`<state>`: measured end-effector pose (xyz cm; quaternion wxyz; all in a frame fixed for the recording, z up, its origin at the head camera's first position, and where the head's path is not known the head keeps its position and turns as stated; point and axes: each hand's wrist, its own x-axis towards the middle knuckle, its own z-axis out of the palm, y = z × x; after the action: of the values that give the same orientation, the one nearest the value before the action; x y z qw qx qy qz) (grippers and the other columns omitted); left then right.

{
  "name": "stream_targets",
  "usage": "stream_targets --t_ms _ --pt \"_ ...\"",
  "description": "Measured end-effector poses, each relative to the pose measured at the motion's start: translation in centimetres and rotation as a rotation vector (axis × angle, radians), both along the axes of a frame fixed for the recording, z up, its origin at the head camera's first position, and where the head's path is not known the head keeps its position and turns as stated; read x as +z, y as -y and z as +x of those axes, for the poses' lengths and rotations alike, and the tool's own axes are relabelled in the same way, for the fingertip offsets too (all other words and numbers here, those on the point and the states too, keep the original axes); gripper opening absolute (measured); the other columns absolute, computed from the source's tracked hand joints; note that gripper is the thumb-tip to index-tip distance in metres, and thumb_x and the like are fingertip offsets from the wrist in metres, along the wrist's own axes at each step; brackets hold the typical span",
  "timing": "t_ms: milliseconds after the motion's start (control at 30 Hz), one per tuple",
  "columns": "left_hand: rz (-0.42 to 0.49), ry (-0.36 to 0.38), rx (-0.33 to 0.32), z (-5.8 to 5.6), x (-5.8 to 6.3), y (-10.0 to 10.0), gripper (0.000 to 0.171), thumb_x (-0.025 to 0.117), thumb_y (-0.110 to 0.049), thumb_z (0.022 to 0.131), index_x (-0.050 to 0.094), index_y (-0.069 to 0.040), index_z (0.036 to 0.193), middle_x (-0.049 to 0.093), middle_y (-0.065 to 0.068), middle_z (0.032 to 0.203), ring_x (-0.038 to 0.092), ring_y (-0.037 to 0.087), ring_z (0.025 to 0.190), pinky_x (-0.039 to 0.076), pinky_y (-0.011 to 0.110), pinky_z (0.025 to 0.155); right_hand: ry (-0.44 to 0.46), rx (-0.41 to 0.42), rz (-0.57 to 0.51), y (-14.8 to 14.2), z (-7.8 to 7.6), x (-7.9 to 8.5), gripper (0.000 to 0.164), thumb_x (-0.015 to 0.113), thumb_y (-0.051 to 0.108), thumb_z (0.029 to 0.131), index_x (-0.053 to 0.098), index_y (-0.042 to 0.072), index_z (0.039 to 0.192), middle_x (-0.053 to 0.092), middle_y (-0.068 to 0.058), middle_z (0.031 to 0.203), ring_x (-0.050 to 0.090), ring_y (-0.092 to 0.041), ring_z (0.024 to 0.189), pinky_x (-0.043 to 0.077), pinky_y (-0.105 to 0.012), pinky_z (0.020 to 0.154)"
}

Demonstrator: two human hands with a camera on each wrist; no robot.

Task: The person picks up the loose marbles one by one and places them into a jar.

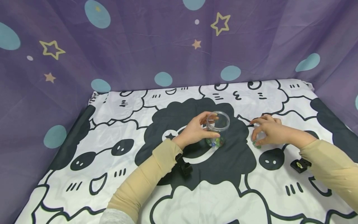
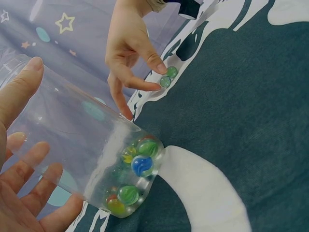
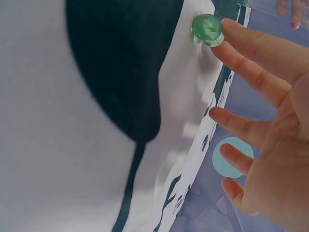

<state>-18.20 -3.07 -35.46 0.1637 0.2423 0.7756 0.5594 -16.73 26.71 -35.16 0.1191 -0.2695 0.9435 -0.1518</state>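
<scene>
A clear jar stands in my left hand, which grips its side with the thumb on one face and fingers round the other. Several glass marbles, green, blue, yellow and reddish, lie at the bottom of the jar. To the right, my right hand reaches down to the cloth. Its thumb and forefinger tips are right at two greenish marbles lying close together. In the right wrist view the nearer green marble sits just past the fingertips, partly covering the other, while the remaining fingers are spread.
A white cloth with dark cartoon sheep covers the table. Behind the table hangs a purple curtain with stars and blue spots. Both forearms wear tan sleeves, with a black wrist device under the left one.
</scene>
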Motion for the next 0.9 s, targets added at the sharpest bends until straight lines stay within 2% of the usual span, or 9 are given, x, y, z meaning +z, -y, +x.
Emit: stream_targets --t_ms 333,900 --pt "-0.011 0.002 0.007 0.04 -0.01 0.02 0.063 0.079 -0.01 0.078 0.048 -0.014 0.133 0.053 0.01 0.136 0.049 0.024 0.127 0.046 0.033 0.103 0.01 -0.008 0.018 -0.02 -0.11 -0.1 0.015 0.082 0.028 0.07 0.067 0.031 0.071 0.048 -0.024 0.134 0.023 -0.054 0.123 0.023 -0.063 0.081" --pt "-0.004 0.002 0.007 0.05 -0.01 0.02 0.064 0.079 -0.01 0.077 0.048 -0.013 0.133 0.054 0.01 0.136 0.048 0.027 0.128 0.046 0.033 0.103 0.033 -0.012 0.013 0.4 0.0 -0.07 0.016 0.079 0.028 0.074 0.065 0.03 0.069 0.049 -0.024 0.133 0.023 -0.053 0.123 0.024 -0.064 0.082"
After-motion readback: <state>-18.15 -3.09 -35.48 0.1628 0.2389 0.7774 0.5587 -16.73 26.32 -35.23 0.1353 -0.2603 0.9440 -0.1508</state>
